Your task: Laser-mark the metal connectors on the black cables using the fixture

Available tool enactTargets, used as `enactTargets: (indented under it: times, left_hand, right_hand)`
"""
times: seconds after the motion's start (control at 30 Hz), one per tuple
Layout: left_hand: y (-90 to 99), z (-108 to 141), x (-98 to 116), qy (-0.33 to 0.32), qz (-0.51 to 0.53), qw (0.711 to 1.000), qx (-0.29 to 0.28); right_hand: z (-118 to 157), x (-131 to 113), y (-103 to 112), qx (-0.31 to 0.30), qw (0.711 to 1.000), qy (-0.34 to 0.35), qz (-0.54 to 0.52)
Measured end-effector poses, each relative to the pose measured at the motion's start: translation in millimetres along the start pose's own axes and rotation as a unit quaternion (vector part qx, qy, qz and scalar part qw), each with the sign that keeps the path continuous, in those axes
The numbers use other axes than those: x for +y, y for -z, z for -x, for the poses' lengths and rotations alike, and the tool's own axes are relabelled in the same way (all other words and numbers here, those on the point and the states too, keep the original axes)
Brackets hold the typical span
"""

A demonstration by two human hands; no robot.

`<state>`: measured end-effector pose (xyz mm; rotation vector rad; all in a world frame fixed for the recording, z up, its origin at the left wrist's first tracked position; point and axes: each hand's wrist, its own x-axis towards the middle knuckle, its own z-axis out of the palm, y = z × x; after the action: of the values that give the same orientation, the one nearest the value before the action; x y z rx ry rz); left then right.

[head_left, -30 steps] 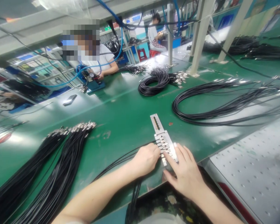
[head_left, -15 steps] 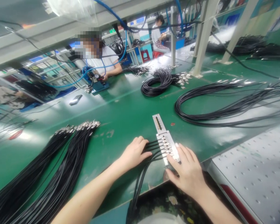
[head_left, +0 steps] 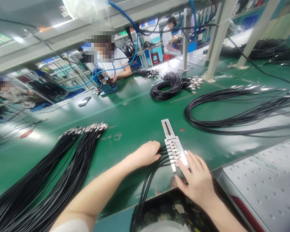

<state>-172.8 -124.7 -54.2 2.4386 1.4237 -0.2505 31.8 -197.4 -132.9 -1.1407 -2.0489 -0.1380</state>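
A metal fixture [head_left: 170, 145] lies on the green bench top, its hinged lid folded back away from me. Several black cables [head_left: 163, 150] run into its left side, and their silver connectors [head_left: 174, 151] sit in a row in its slots. My left hand [head_left: 148, 154] is closed around the cables just left of the fixture; its fingertips are partly hidden. My right hand [head_left: 198, 182] has its fingers stretched apart, with the fingertips resting on the fixture's right edge and near end. Loose cable lengths [head_left: 145, 190] hang over the bench's front edge towards my lap.
Two long cable bundles [head_left: 72, 167] lie at left. A coiled bundle [head_left: 168, 87] and a looped bundle [head_left: 198, 120] lie farther back and right. A dimpled metal plate [head_left: 265, 180] is at right. A co-worker [head_left: 120, 61] sits across the bench by a small blue press [head_left: 108, 87].
My left hand has moved slightly towards the fixture and its fingers have curled in on the cables. My right hand stays at the fixture's edge. The view has shifted a little.
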Motion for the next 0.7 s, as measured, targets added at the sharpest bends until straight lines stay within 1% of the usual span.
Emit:
enactTargets:
  times: [0.1,0.17,0.2,0.23,0.27,0.3,0.33,0.37,0.4,0.43,0.47,0.5,0.53,0.6,0.63,0.67,0.7]
  left_hand:
    - [-0.5,-7,6,0.000,-0.061,0.998,-0.011]
    - [-1.1,-10,5,0.005,-0.044,0.999,-0.008]
    - [-0.5,-11,3,0.012,-0.002,1.000,-0.015]
    - [1.0,-11,0,0.026,0.066,0.997,-0.034]
    - [3.6,-11,-4,0.047,0.156,0.985,-0.063]
    - [7.1,-9,-8,0.069,0.258,0.959,-0.092]
    - [11.3,-8,-12,0.087,0.361,0.922,-0.113]
    - [15.6,-5,-16,0.096,0.450,0.880,-0.118]
    - [19.6,-2,-19,0.095,0.516,0.845,-0.105]
    - [22.4,2,-20,0.086,0.553,0.825,-0.079]
    - [23.5,6,-21,0.075,0.561,0.823,-0.049]
    - [22.4,9,-20,0.065,0.540,0.839,-0.024]
    - [19.1,13,-17,0.056,0.495,0.867,-0.011]
    - [7.2,19,-9,0.046,0.361,0.931,-0.002]
    - [-0.2,21,-4,0.046,0.293,0.955,0.003]
    - [-7.3,23,2,0.049,0.236,0.970,0.010]
    - [-13.6,23,6,0.054,0.193,0.980,0.022]
  right_hand:
    - [-1,-1,0,-0.008,1.000,-0.006,0.002]
    - [0,-2,1,-0.012,1.000,-0.012,0.004]
    - [0,-3,1,-0.013,1.000,-0.015,0.004]
    - [0,-3,1,-0.014,1.000,-0.018,0.005]
    - [0,-3,0,-0.014,1.000,-0.022,0.006]
    - [0,-4,0,-0.014,1.000,-0.024,0.007]
    - [0,-4,0,-0.015,0.999,-0.027,0.008]
    - [0,-4,-1,-0.016,0.999,-0.028,0.009]
    - [0,-5,-1,-0.017,0.999,-0.028,0.012]
    - [0,-5,-1,-0.019,0.999,-0.027,0.014]
    - [0,-5,-1,-0.020,0.999,-0.026,0.016]
    - [0,-5,-1,-0.021,0.999,-0.026,0.017]
    - [0,-4,0,-0.022,0.999,-0.026,0.017]
    - [0,-4,1,-0.026,0.999,-0.024,0.016]
    - [0,-3,2,-0.028,0.999,-0.020,0.016]
    - [0,-2,2,-0.029,0.999,-0.015,0.018]
    - [0,-1,2,-0.025,0.999,-0.007,0.021]
